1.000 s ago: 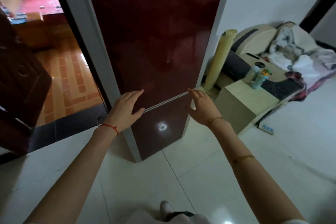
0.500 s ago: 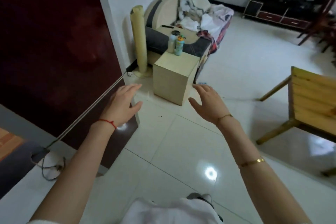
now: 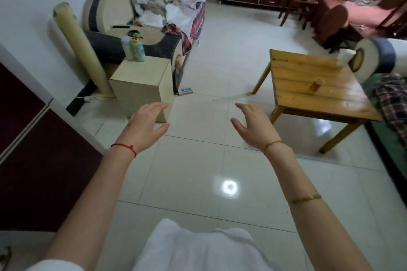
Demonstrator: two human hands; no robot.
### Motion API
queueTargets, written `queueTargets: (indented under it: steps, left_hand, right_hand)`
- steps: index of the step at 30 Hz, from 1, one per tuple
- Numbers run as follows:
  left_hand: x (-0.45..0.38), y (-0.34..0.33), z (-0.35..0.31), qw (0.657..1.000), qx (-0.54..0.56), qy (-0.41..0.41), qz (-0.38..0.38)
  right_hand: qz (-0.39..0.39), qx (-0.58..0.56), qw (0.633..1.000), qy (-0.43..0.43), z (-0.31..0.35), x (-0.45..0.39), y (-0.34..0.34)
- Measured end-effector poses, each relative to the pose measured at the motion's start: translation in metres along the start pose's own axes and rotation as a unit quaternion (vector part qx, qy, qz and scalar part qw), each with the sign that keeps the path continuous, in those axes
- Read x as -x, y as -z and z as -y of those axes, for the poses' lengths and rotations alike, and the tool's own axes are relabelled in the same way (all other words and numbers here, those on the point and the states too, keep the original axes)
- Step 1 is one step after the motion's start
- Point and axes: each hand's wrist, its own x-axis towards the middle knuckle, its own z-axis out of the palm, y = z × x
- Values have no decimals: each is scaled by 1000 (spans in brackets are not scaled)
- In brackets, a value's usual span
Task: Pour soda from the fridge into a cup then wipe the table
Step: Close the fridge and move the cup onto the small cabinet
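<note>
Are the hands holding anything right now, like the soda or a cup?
No, nothing is held. The left hand and the right hand are both empty, fingers spread loosely in the air above the tiled floor.

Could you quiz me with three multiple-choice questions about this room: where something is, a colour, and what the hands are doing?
1. Where does the small amber cup stand?
A. on the wooden table
B. on the floor
C. on the sofa

2. What colour is the string on the left wrist?
A. blue
B. red
C. green

3. What is the state of the left hand and right hand?
A. both grip a bottle
B. one holds a cloth
C. both open, empty

Answers: 1 A, it sits on the planks; 2 B, a red thread shows; 3 C, fingers spread over bare floor.
</note>
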Motion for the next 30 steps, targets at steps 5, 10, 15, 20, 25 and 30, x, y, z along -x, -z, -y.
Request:
queueTargets:
  steps: [5,10,15,20,25,30]
  left_hand:
    - [-47,-56,-80,999,14,-45,7]
    - [-90,-107,-145,996,16,-81,31]
    - [-134,-144,-198,992,9,-111,57]
    - [-186,-180,-247,986,10,-148,82]
    - [-248,-219,-291,978,13,-181,99]
    - [-319,-252,-341,974,17,-199,105]
  right_hand:
    - [-28,-3,999,-29,-93,13,38]
    - [-44,0,998,-51,-176,19,67]
    - [-63,-22,994,-91,-244,19,86]
    - [-79,-42,987,-130,-306,9,96]
    - [-90,-47,980,-169,-369,-12,103]
    - [-90,-47,976,-192,-435,-49,129]
